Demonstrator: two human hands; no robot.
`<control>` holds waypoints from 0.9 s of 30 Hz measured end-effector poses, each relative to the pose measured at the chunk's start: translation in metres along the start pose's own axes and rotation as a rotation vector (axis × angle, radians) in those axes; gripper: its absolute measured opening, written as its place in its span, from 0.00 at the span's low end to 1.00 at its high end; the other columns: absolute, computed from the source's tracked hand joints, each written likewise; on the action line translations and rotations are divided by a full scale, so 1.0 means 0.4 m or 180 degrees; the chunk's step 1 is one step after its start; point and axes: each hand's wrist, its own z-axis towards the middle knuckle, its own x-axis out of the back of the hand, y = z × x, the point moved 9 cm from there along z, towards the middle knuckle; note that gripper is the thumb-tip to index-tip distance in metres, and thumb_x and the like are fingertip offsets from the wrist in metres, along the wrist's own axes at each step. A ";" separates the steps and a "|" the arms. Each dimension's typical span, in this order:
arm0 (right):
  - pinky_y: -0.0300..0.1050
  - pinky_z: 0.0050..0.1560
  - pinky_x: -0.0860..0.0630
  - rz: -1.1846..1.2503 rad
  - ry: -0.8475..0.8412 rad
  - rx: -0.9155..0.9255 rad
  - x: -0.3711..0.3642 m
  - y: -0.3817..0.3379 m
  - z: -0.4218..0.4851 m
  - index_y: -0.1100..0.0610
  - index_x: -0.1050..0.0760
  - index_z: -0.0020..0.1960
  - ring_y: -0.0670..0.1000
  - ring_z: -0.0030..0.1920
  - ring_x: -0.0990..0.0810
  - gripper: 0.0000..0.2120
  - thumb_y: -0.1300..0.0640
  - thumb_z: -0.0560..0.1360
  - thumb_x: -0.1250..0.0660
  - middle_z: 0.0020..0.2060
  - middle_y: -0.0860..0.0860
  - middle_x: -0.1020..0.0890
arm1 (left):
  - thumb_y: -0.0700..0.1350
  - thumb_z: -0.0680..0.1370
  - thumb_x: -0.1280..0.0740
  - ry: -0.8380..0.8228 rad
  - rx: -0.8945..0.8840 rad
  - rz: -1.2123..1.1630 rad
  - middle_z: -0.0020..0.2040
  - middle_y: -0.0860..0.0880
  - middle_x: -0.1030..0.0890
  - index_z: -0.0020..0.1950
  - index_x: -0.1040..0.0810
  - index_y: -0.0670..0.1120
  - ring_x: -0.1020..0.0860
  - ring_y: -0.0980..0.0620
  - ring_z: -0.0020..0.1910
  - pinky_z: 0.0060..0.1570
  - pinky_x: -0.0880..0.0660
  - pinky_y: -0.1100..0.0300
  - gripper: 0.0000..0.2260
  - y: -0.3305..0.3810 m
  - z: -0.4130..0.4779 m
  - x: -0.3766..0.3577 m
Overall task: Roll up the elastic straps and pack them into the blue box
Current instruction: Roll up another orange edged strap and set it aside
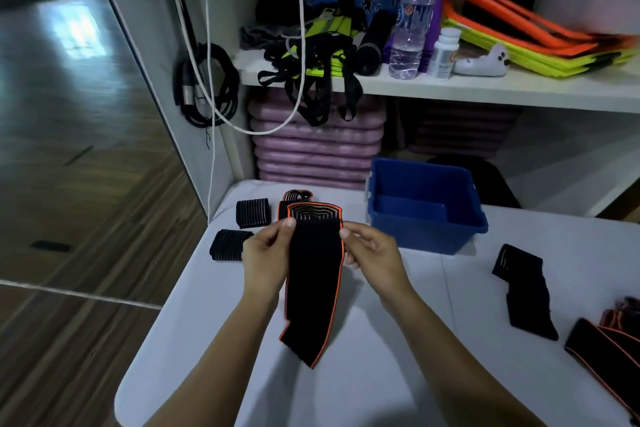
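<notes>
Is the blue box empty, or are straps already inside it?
Empty: the blue box shows only its bare blue floor; nothing lies in it.

- Elastic strap [315, 270], centre: black, orange edging, grey wavy lines at its far end.
- Rolled straps [252, 212], far left: black with pale grey stripes.
- Box [460, 239]: blue.
- Table [381, 385]: white.
- Stacked mats [318, 149], far: lilac.
</notes>
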 end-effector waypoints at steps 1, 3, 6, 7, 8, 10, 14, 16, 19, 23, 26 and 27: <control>0.31 0.34 0.27 0.0006 0.0046 0.0123 0.005 -0.025 0.000 0.56 0.21 0.57 0.39 0.27 0.25 0.10 0.59 0.76 0.34 0.25 0.42 0.20 | 0.47 0.77 0.34 0.0057 -0.0105 0.0011 0.43 0.51 0.15 0.49 0.16 0.46 0.18 0.52 0.46 0.52 0.22 0.53 0.08 0.021 0.001 0.002; 0.30 0.36 0.27 0.0017 0.0132 0.0407 0.015 -0.078 -0.004 0.55 0.22 0.57 0.39 0.28 0.25 0.10 0.60 0.76 0.33 0.25 0.41 0.20 | 0.46 0.76 0.32 0.0201 -0.0322 0.0035 0.45 0.52 0.15 0.50 0.17 0.47 0.18 0.55 0.48 0.57 0.23 0.52 0.07 0.074 -0.009 0.004; 0.29 0.41 0.27 -0.0009 0.0253 0.0832 0.030 -0.149 -0.023 0.53 0.23 0.60 0.40 0.29 0.26 0.14 0.60 0.76 0.33 0.22 0.43 0.24 | 0.45 0.74 0.31 0.0433 -0.0658 0.0029 0.41 0.57 0.16 0.51 0.17 0.51 0.19 0.59 0.44 0.54 0.23 0.57 0.07 0.150 -0.036 0.003; 0.30 0.43 0.27 -0.0001 0.0276 0.0941 0.035 -0.169 -0.032 0.52 0.23 0.62 0.40 0.29 0.26 0.15 0.60 0.76 0.32 0.21 0.43 0.26 | 0.44 0.74 0.30 0.0516 -0.0741 -0.0018 0.37 0.58 0.17 0.52 0.18 0.53 0.20 0.59 0.41 0.51 0.23 0.59 0.08 0.173 -0.051 0.004; 0.30 0.44 0.27 -0.0001 0.0295 0.1039 0.040 -0.186 -0.041 0.51 0.24 0.63 0.40 0.30 0.26 0.17 0.59 0.75 0.32 0.22 0.43 0.27 | 0.43 0.73 0.30 0.0601 -0.0818 -0.0086 0.35 0.56 0.19 0.53 0.19 0.54 0.21 0.59 0.37 0.49 0.24 0.61 0.10 0.193 -0.067 0.005; 0.32 0.45 0.26 -0.0026 0.0300 0.1198 0.049 -0.217 -0.062 0.48 0.24 0.63 0.40 0.32 0.25 0.17 0.58 0.75 0.32 0.24 0.43 0.25 | 0.41 0.73 0.29 0.0736 -0.1005 -0.0204 0.35 0.53 0.19 0.52 0.21 0.55 0.21 0.58 0.36 0.47 0.23 0.61 0.12 0.234 -0.104 0.007; 0.32 0.39 0.27 0.0000 0.0222 0.1309 0.066 -0.258 -0.095 0.49 0.23 0.62 0.40 0.30 0.26 0.16 0.58 0.76 0.33 0.27 0.43 0.22 | 0.41 0.73 0.30 0.0655 -0.1252 -0.0145 0.44 0.57 0.16 0.50 0.18 0.53 0.19 0.60 0.47 0.56 0.23 0.55 0.08 0.285 -0.151 -0.001; 0.34 0.44 0.24 0.0063 0.0212 0.1404 0.080 -0.288 -0.113 0.49 0.22 0.60 0.39 0.33 0.24 0.15 0.60 0.75 0.32 0.32 0.44 0.19 | 0.42 0.74 0.30 0.0503 -0.1177 -0.0222 0.47 0.56 0.16 0.52 0.17 0.52 0.19 0.59 0.49 0.57 0.24 0.56 0.09 0.300 -0.164 -0.003; 0.38 0.51 0.22 0.0111 0.0129 0.1567 0.093 -0.336 -0.132 0.46 0.22 0.58 0.42 0.41 0.19 0.14 0.59 0.75 0.32 0.37 0.43 0.16 | 0.41 0.74 0.30 0.0249 -0.1263 -0.0394 0.47 0.53 0.16 0.54 0.18 0.49 0.18 0.57 0.49 0.52 0.23 0.61 0.09 0.352 -0.187 -0.004; 0.42 0.43 0.21 0.0110 -0.0048 0.1538 0.088 -0.346 -0.108 0.50 0.21 0.59 0.48 0.39 0.20 0.13 0.60 0.76 0.33 0.38 0.52 0.17 | 0.43 0.74 0.30 0.0012 -0.1237 -0.0213 0.44 0.48 0.15 0.54 0.18 0.52 0.17 0.51 0.45 0.45 0.19 0.55 0.10 0.357 -0.152 -0.015; 0.36 0.40 0.23 -0.0184 -0.0113 0.1261 0.077 -0.268 -0.051 0.50 0.21 0.59 0.46 0.38 0.20 0.13 0.59 0.76 0.33 0.39 0.52 0.17 | 0.48 0.72 0.28 -0.0122 -0.0901 0.0166 0.43 0.46 0.16 0.51 0.18 0.60 0.19 0.49 0.42 0.48 0.20 0.44 0.10 0.239 -0.060 -0.035; 0.36 0.40 0.24 -0.0355 -0.0156 0.1127 0.070 -0.223 -0.026 0.51 0.21 0.60 0.44 0.38 0.20 0.13 0.59 0.76 0.33 0.39 0.51 0.18 | 0.48 0.72 0.28 -0.0199 -0.0815 0.0347 0.44 0.48 0.16 0.52 0.19 0.60 0.18 0.50 0.43 0.50 0.21 0.44 0.11 0.192 -0.031 -0.046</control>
